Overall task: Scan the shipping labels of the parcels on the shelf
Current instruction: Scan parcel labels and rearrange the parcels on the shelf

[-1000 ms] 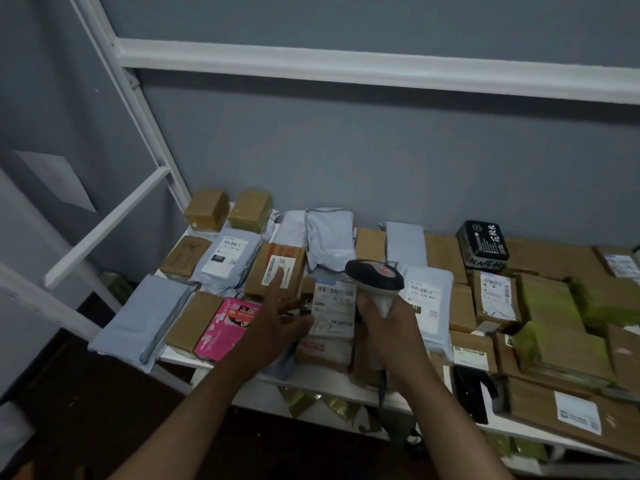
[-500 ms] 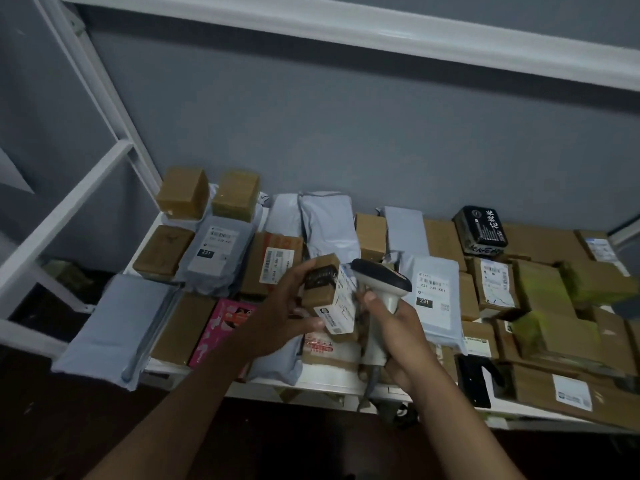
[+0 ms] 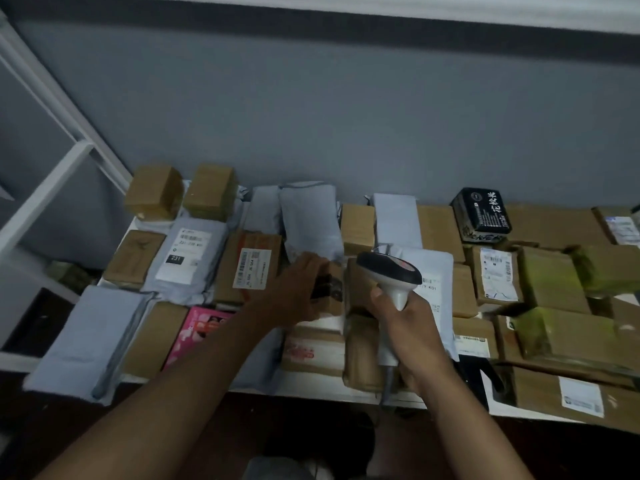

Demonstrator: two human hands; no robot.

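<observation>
Across the whole shelf (image 3: 311, 388) we have parcels packed edge to edge, from its left end to its right end and back to the wall: brown boxes, grey mailer bags, a pink box (image 3: 199, 332) at the front edge, a black packet (image 3: 483, 214) at the rear. Some labels face up, such as the one on the grey bag (image 3: 188, 258) near the left end and the one on the brown box (image 3: 254, 268) beside it; many parcels show no label at all.

Near the middle of the shelf, our left hand (image 3: 294, 292) has its fingers curled over a small brown box (image 3: 329, 289), which sits low among its neighbours, touching them. No label shows on its visible faces.

Our right hand (image 3: 405, 327) grips the handle of the scanner (image 3: 389, 275), fingers wrapped round it, with the head above the parcels just right of that small box.

We judge the step to be setting this box down or turning it. To do it well, we should leave it label up and square in its gap, then pick a neighbour whose label already shows, hold the scanner head level over the barcode, and keep the cable from dragging parcels off the front edge.
</observation>
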